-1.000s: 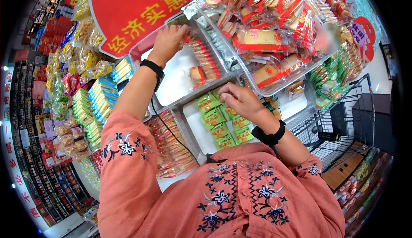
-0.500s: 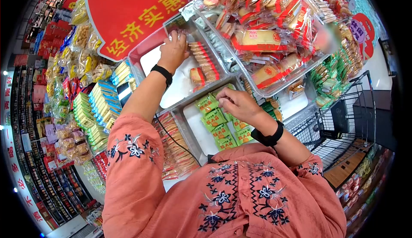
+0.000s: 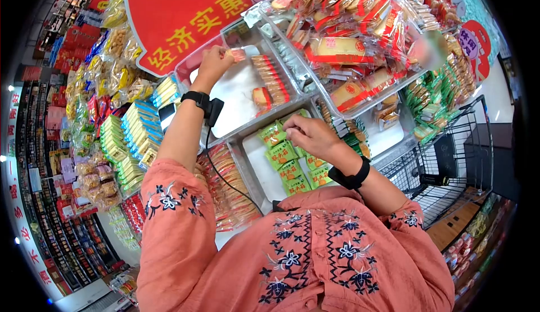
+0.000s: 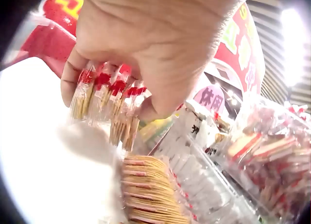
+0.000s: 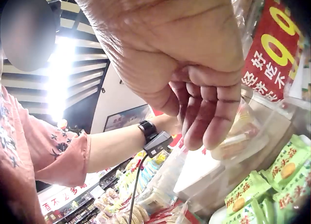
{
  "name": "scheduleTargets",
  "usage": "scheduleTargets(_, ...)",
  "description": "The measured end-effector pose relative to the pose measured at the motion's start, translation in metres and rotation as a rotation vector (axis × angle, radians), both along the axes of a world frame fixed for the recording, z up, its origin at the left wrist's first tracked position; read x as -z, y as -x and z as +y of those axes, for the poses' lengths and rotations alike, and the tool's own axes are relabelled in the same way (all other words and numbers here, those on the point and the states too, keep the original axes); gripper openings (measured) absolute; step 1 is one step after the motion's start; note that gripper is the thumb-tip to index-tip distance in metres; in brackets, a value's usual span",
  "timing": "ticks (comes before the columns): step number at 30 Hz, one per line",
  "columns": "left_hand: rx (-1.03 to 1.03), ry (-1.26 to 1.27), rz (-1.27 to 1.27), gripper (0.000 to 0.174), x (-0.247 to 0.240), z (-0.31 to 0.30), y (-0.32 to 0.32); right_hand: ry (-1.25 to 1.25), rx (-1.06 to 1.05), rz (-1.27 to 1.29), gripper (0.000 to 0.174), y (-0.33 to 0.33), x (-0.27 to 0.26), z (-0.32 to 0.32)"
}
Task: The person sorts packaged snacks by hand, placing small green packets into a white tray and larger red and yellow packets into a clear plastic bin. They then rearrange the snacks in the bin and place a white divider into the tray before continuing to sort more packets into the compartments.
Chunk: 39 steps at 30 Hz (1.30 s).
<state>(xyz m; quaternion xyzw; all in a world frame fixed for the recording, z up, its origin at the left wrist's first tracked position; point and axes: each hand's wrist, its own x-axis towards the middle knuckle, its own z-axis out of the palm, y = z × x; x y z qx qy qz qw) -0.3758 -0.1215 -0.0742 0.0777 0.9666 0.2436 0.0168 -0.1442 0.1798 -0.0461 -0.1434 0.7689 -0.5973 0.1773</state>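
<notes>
My left hand (image 3: pixel 216 59) hovers over the upper clear tray (image 3: pixel 236 93) and grips several thin biscuit packets (image 3: pixel 237 54) with red tops. In the left wrist view these packets (image 4: pixel 107 100) fan out under the fingers (image 4: pixel 160 39), above a row of like biscuit packets (image 4: pixel 150 190) that lies in the tray. My right hand (image 3: pixel 309 135) rests over the green snack packets (image 3: pixel 281 154) in the lower tray (image 3: pixel 259 166). In the right wrist view its fingers (image 5: pixel 204 112) are loosely curled with nothing between them, above the green packets (image 5: pixel 252 190).
A big red sign (image 3: pixel 185 14) stands behind the upper tray. A clear bin of red-wrapped packets (image 3: pixel 349 42) overhangs on the right. A shopping cart (image 3: pixel 450 160) is at my right. Biscuit packs (image 3: pixel 228 194) and blue and green packs (image 3: pixel 135 132) fill the left shelves.
My left hand has lifted from the far end of the biscuit row and drawn left with packets in its grip. My right hand has hardly moved.
</notes>
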Motion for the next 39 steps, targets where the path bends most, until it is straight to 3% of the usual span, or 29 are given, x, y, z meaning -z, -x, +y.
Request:
scheduleTargets(7, 0.136, 0.28, 0.21, 0.036, 0.011, 0.01, -0.035, -0.025, -0.012, 0.015, 0.024, -0.014, -0.004, -0.002)
scheduleTargets(17, 0.043, 0.319, 0.224, 0.061, 0.008, 0.042, -0.045, 0.023, 0.093, -0.03, 0.022, -0.033, -0.001, 0.009)
scheduleTargets(22, 0.064, 0.371, 0.347, 0.067, 0.032, 0.039, -0.032, -0.033, 0.078, -0.015, 0.02, -0.037, -0.011, 0.012)
scheduleTargets(24, 0.003, 0.341, 0.213, 0.053, 0.02, 0.041, -0.031, -0.095, 0.078, 0.1, 0.02, -0.038, -0.013, 0.015)
scheduleTargets(28, -0.032, 0.301, 0.18, 0.051, 0.017, 0.023, -0.029, -0.046, 0.089, 0.057, 0.021, -0.037, -0.02, 0.014)
scheduleTargets(30, -0.167, 0.106, 0.079, 0.064, -0.001, 0.02, -0.032, -0.039, 0.077, 0.092, 0.021, -0.036, -0.022, 0.016)
scheduleTargets(32, -0.135, -0.029, 0.166, 0.07, 0.03, -0.011, -0.004, -0.044, 0.075, 0.127, 0.021, -0.037, -0.023, 0.017)
scheduleTargets(34, -0.185, -0.161, 0.095, 0.072, -0.029, -0.001, -0.022, -0.03, 0.076, 0.143, 0.021, -0.037, -0.023, 0.016)
scheduleTargets(36, -0.158, -0.366, 0.083, 0.076, -0.054, -0.004, -0.021, -0.006, 0.078, 0.14, 0.02, -0.038, -0.024, 0.017)
scheduleTargets(38, -0.149, -0.754, -0.12, 0.081, -0.127, 0.032, -0.055, 0.004, 0.055, 0.066, 0.022, -0.039, -0.031, 0.017)
scheduleTargets(39, -0.142, -0.803, -0.113, 0.08, -0.155, 0.05, -0.069, -0.003, 0.052, 0.078, 0.023, -0.04, -0.034, 0.016)
